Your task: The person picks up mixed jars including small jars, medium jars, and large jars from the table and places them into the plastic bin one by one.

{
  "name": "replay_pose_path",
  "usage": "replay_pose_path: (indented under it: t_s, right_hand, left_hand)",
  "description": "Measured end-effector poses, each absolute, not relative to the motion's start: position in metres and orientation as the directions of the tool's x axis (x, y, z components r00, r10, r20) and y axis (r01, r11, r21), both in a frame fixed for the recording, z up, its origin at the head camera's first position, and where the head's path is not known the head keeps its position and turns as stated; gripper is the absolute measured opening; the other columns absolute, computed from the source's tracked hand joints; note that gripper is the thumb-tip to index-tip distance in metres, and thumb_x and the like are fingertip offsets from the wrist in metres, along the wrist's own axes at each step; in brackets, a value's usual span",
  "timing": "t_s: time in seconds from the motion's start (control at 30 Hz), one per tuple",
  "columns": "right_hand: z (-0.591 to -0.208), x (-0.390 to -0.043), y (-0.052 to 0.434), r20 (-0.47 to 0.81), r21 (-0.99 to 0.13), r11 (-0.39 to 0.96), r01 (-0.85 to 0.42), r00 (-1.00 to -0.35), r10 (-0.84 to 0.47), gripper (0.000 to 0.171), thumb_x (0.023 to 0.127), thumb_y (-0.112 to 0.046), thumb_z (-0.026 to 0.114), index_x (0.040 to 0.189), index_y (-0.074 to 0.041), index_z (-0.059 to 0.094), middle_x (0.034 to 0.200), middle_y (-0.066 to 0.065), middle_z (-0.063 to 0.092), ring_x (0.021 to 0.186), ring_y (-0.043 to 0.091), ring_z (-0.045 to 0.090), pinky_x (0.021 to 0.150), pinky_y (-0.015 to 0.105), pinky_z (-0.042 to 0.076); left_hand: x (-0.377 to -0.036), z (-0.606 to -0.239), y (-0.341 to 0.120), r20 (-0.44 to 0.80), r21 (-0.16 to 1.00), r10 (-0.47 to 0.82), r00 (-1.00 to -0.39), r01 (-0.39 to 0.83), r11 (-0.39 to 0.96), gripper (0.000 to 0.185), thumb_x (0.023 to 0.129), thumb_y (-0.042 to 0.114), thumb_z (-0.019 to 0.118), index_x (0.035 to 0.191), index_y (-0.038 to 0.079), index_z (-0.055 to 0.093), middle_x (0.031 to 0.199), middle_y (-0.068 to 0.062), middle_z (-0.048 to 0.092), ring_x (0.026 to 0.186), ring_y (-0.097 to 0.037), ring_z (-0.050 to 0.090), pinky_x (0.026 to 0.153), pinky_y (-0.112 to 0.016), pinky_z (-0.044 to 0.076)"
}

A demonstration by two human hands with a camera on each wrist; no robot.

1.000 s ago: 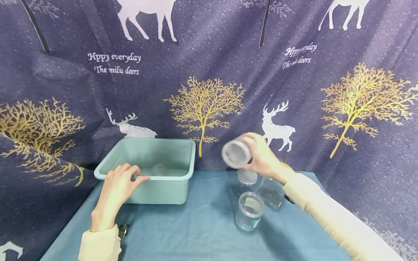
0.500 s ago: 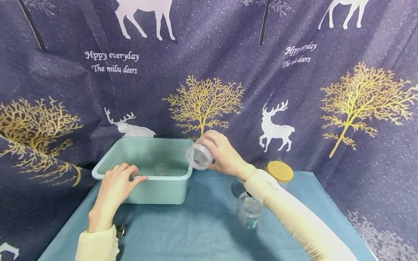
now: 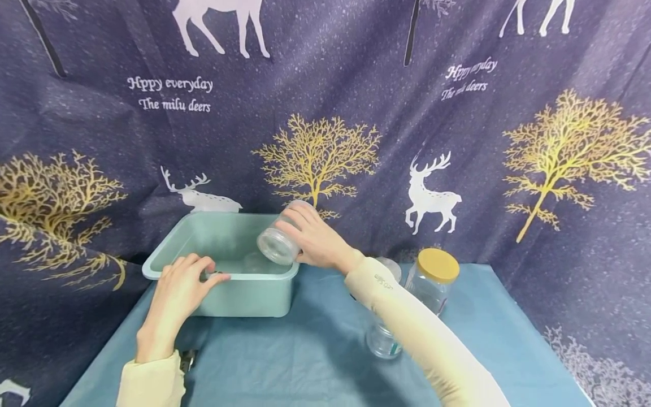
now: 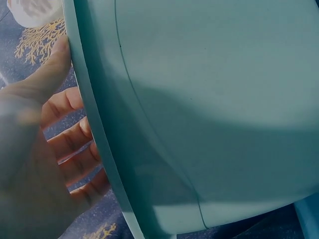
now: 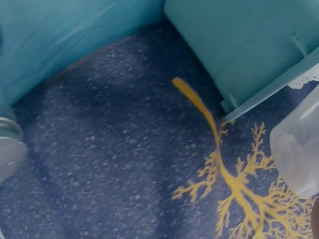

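The jar (image 3: 277,244) is at the right end of the bin (image 3: 249,299), long axis slanting down-left toward its inside, right hand (image 3: 319,238) fingers curled round it. Left hand (image 3: 180,289) fingers pinch the bin's near edge.

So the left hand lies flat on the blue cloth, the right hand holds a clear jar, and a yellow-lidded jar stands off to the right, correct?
Not quite: the left hand grips the green bin by its rim, as the left wrist view shows. The right hand does hold a clear jar, and the yellow-lidded jar stands off to the right.
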State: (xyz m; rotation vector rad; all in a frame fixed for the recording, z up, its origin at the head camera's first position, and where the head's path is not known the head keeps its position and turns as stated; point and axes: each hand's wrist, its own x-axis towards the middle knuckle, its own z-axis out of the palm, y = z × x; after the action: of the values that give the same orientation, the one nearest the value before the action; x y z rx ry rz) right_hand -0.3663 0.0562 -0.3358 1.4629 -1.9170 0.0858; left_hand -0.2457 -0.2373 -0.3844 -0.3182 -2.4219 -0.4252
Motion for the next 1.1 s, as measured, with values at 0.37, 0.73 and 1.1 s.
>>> replay_pose_path:
  t_s: [0.37,0.73,1.1]
  right_hand:
    - [-0.339,-0.364,0.023,0.423,0.381,0.425,-0.821,-0.254,-0.87,0.086,0.067,-0.03,0.087,0.14,-0.014,0.045,0.139,0.012,0.043,0.132,0.031,0.036,0.115,0.044,0.015]
    - [-0.341,-0.358,0.007,0.268,0.384,0.455,-0.803,-0.375,-0.887,0.09,0.072,-0.033,0.088,0.146,-0.02,0.04,0.145,0.006,0.041,0.137,0.027,0.032,0.116,0.041,0.013]
    - [-0.332,-0.356,0.005,0.196,0.364,0.497,-0.787,-0.457,-0.868,0.103,0.073,-0.034,0.086,0.155,-0.029,0.024,0.156,0.01,0.023,0.142,0.029,0.023,0.115,0.045,0.016]
  left_hand:
    - [-0.247,-0.383,-0.237,0.628,0.231,0.112,-0.77,0.321,0.919,0.03,0.075,0.038,0.083,0.082,0.015,0.065,0.08,-0.001,0.056,0.073,-0.026,0.052,0.068,-0.048,0.036]
    - [-0.249,-0.382,-0.236,0.629,0.221,0.115,-0.769,0.319,0.922,0.031,0.076,0.038,0.083,0.081,0.015,0.064,0.08,-0.002,0.056,0.073,-0.027,0.052,0.069,-0.049,0.038]
    - [-0.246,-0.385,-0.237,0.642,0.218,0.114,-0.758,0.322,0.921,0.031,0.075,0.038,0.083,0.082,0.014,0.065,0.079,-0.002,0.057,0.073,-0.027,0.053,0.069,-0.049,0.038]
